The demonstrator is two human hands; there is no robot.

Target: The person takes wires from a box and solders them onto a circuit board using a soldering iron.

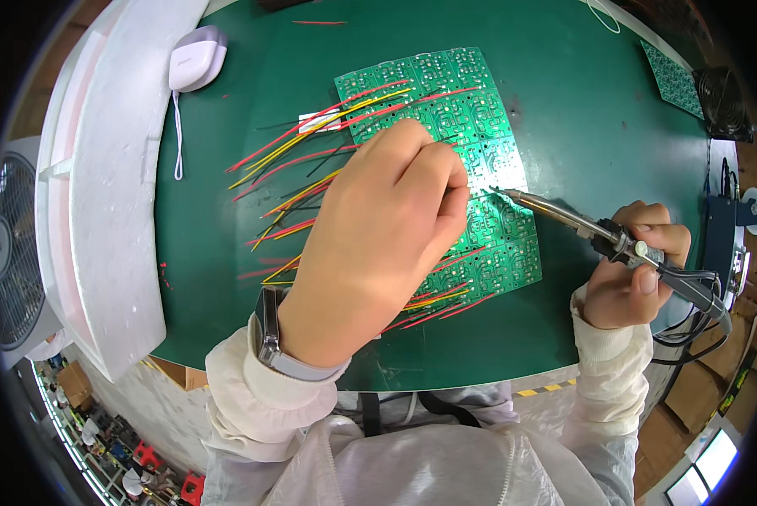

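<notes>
A green circuit board panel lies on the green work mat, its many small sections dotted with solder points. My right hand grips a soldering iron; its tip touches or nearly touches the board right of centre. Over the panel's left and middle part, my left hand is closed in a pinch. A short dark end, apparently a thin wire, shows between its fingertips and the iron's tip; the rest is hidden. Red, yellow and black wires run leftward from the panel, partly under my left hand.
At the mat's upper left sits a pale earbud case with a strap. White foam borders the left side, a fan beyond it. Another green board lies at the upper right. The iron's black cable loops at the right edge.
</notes>
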